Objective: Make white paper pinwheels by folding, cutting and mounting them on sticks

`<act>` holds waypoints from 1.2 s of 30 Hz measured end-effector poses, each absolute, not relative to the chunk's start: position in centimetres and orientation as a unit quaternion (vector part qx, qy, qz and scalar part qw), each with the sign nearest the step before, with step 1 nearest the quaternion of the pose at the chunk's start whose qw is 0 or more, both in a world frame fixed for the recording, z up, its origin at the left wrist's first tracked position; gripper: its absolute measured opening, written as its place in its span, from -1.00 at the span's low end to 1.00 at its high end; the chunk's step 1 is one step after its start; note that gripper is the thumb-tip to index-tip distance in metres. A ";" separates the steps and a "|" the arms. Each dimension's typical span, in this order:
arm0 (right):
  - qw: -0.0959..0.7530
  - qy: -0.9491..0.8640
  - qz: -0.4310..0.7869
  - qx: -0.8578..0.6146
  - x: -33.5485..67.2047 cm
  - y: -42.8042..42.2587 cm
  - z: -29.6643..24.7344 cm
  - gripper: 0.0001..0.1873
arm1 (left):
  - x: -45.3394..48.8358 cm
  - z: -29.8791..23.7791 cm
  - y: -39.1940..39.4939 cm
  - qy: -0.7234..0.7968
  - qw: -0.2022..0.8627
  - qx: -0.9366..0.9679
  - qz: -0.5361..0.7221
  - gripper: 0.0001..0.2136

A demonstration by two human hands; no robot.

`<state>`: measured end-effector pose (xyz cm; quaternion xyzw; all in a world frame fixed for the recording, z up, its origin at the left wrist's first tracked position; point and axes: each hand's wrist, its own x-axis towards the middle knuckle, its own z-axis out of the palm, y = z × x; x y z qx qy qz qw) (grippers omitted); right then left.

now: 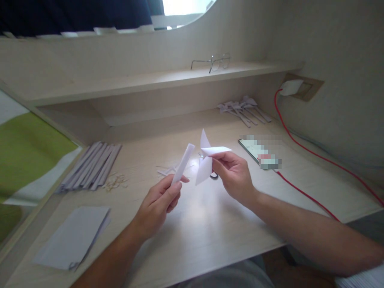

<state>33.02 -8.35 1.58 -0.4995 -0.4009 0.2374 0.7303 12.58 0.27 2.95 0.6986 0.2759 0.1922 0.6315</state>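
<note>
My left hand [163,198] is closed round the lower part of a rolled white paper stick [185,158], which tilts up to the right. In my right hand [235,174] a folded white paper pinwheel [205,170] is pinched between thumb and fingers, its pointed blades spread out. The stick's top end and the pinwheel are close together but apart. Behind the pinwheel, partly hidden, a dark loop like a scissors handle [214,176] shows on the desk. Thin paper scraps [163,172] lie just beyond my left hand.
At the left lie a bundle of paper sticks [93,166], small rubber bands [115,183] and a stack of paper sheets [73,236]. Several finished pinwheels [240,108] rest at the back right. A phone [255,150] with a red cable [306,196] lies right; glasses [214,62] sit on the shelf [144,87].
</note>
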 end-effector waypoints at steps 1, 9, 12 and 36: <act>0.734 -0.402 0.234 -0.496 32.9 -8.4 1.7 -0.81 | 12.6 3.0 0.2 0.274 0.635 0.697 0.190 -0.60; 0.739 -0.417 0.229 -0.477 32.4 -9.0 2.1 -0.87 | 12.9 2.9 -0.2 0.261 0.632 0.701 0.200 -0.67; 0.739 -0.419 0.228 -0.475 32.3 -9.1 1.9 -0.88 | 12.9 3.1 -0.4 0.242 0.641 0.699 0.204 -0.75; 0.722 -0.431 0.225 -0.492 32.1 -9.4 1.7 -0.81 | 12.9 2.3 -0.9 0.270 0.515 0.759 0.294 -0.78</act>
